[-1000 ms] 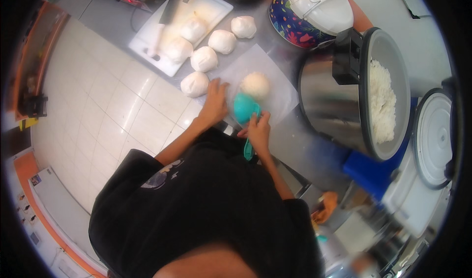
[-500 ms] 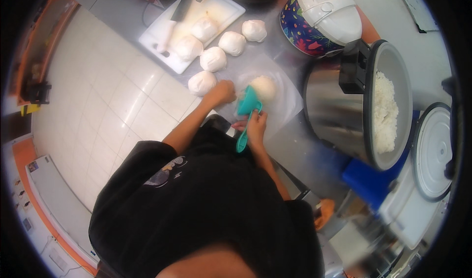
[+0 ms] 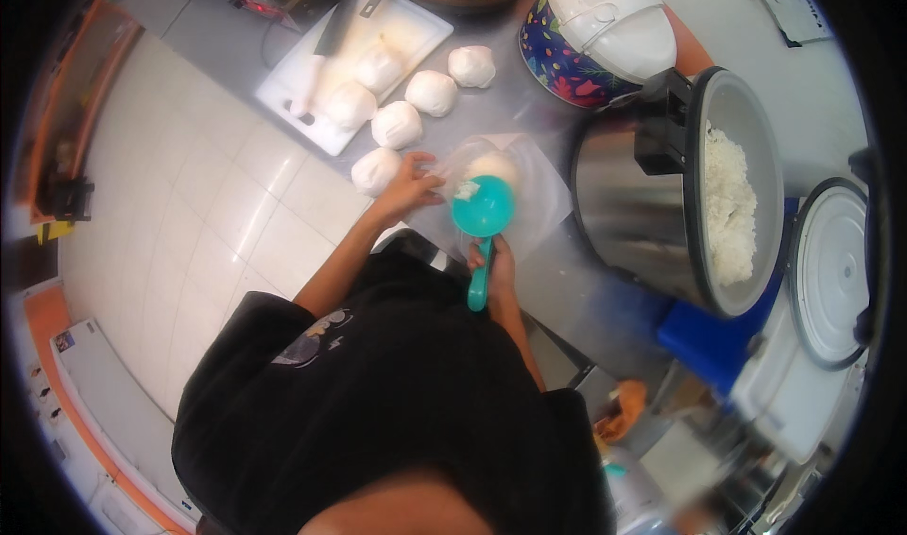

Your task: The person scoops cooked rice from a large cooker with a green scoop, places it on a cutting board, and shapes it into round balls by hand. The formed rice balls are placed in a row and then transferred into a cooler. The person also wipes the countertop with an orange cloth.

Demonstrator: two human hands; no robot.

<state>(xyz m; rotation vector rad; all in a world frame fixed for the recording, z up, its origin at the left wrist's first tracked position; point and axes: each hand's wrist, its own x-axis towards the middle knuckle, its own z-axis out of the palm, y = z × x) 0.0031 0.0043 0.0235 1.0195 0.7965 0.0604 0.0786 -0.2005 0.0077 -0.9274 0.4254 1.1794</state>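
My right hand (image 3: 498,263) grips the handle of a teal plastic scoop (image 3: 483,207), whose round bowl faces up with a few rice grains at its rim. Partly behind the scoop, a mound of white rice (image 3: 493,167) lies on a clear plastic sheet (image 3: 540,190). At the sheet's left edge my left hand (image 3: 413,187) has its fingers apart and holds nothing. It is right beside the nearest of several white wrapped balls (image 3: 376,172). A steel pot (image 3: 628,190) full of cooked rice (image 3: 729,204) stands tilted in view to the right.
At the far left lies a white cutting board (image 3: 416,39) with a knife (image 3: 331,39) and two of the wrapped balls. A flowered rice cooker (image 3: 576,53) stands behind the pot. On the right are a round lid (image 3: 833,275) and a blue item (image 3: 704,341). Tiled floor (image 3: 208,195) lies left.
The scoop has turned from tilted over the rice to bowl up and drawn slightly nearer. My left hand has moved a little left, its fingers spreading from a closed pose.
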